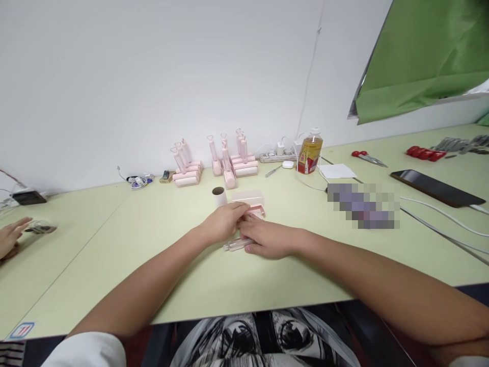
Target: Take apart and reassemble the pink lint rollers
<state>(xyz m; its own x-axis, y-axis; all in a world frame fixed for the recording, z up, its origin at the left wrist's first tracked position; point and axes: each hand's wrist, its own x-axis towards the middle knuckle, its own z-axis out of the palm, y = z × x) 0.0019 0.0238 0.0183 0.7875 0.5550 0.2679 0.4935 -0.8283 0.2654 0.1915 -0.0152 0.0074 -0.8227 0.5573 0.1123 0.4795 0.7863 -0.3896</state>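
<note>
My left hand [225, 221] and my right hand [269, 237] meet at the middle of the table, their fingers touching beside a pink and white part [256, 211]. The fingers of my left hand are partly hidden, so its grip is unclear. Under my right hand lie clear plastic tubes [237, 244], next to its thumb; whether the hand grips them cannot be made out. A pale pink box-like piece [247, 198] is just behind the hands. Left of it stands a white roll with a dark open top [219, 197].
Pink devices [187, 178] stand in groups by the wall. Behind and right are a drink bottle [310, 151], a power strip [269, 157], a phone [435, 187], red-handled pliers [369, 158] and white cables. Another person's hand [11, 238] is at the far left.
</note>
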